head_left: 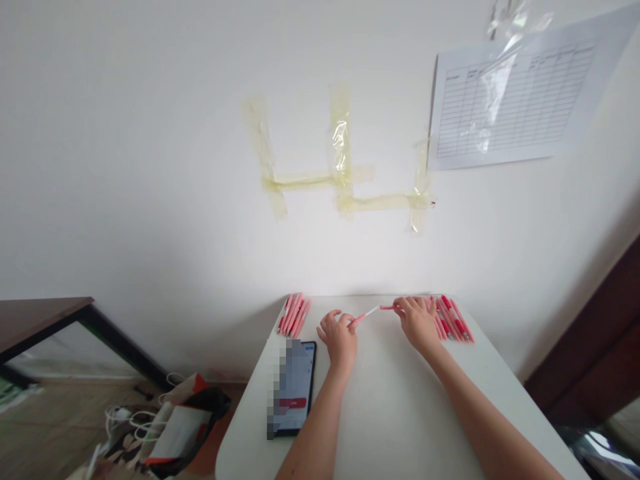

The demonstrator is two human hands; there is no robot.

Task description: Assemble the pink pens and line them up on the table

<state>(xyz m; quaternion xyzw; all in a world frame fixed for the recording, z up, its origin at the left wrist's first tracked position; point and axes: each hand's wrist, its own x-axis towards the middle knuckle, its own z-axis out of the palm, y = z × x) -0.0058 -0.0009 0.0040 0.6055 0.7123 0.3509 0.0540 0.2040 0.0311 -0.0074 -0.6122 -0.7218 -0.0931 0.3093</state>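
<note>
My left hand [340,337] pinches a pink pen part [357,321] with a thin white section pointing up and to the right. Across a small gap, a second pink pen part [387,307] sticks out from the fingertips of my right hand [419,321], which is closed on it. The two parts face each other above the far half of the white table [390,407]. Several pink and red pens [455,320] lie side by side just right of my right hand, which partly covers them. Another bunch of pink and red pens [294,316] lies at the far left corner.
A phone [295,393], partly pixelated, lies by my left forearm. The table's far edge meets a white wall with yellowish tape [305,181] and a printed sheet [515,107]. Cables and a bag [190,427] are on the floor at left, below a dark table [45,320].
</note>
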